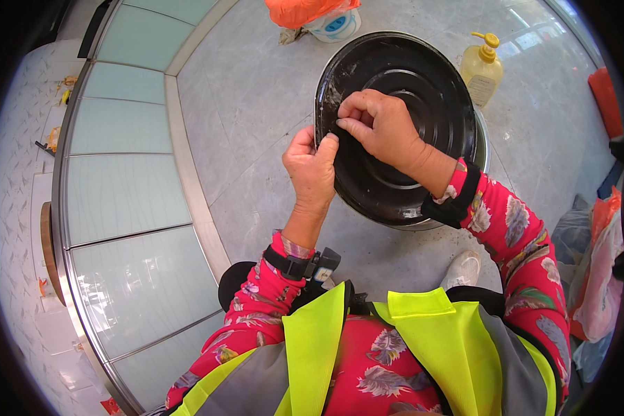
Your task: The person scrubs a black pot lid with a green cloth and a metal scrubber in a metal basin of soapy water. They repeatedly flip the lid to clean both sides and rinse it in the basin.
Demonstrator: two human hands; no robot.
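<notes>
Along your left side, pale glass panels run beside the grey floor. At the top of the view, an orange bag lies over a white tub, well apart from your hands. Your left hand is closed on the left rim of the round black disc, thumb on its face and fingers curled at the edge. The disc is in front of you, over a pale metal rim that shows at its right; how the two meet is hidden. Whitish smears and flecks mark its left part, so that stretch looks unfinished; the ringed middle is darker, with only a few specks. Judging by this, your work is partway along, with the left edge left to deal with. Your right hand reaches over the disc to that edge, fingers curled, thumb and forefinger close together; whether they pinch anything cannot be told. To the right, a yellow-topped pump bottle stands just beside the disc, untouched. Plastic bags lie at the far right.
</notes>
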